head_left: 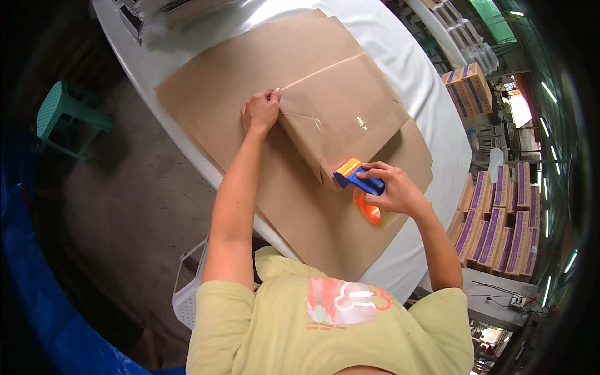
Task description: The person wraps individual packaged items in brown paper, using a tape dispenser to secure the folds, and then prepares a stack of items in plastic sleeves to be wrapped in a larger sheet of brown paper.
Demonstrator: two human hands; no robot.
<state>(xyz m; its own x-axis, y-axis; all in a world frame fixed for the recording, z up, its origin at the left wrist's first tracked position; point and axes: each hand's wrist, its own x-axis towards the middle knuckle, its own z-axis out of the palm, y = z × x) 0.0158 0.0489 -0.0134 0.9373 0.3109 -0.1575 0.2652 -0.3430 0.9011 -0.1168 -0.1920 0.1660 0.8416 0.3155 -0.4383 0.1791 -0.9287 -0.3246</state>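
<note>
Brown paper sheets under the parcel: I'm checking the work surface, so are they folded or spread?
Spread: the brown paper sheets lie open, reaching beyond the parcel on several sides.

**Brown paper parcel (340, 106) lies on flat brown sheets (212, 94)**

The left hand (261, 110) rests its fingers at the parcel's left corner. The right hand (400, 189) grips a blue tape dispenser (370, 183) with a yellow-orange top, beside the parcel's near corner; whether they touch is unclear. Clear tape (362, 122) glints on the parcel's upper face. A shiny orange object (370, 209) lies on the sheets just below the dispenser. Beneath is a white-covered table (451, 150). A green stool (72, 115) stands left, and stacked cartons (500, 219) stand right.
</note>
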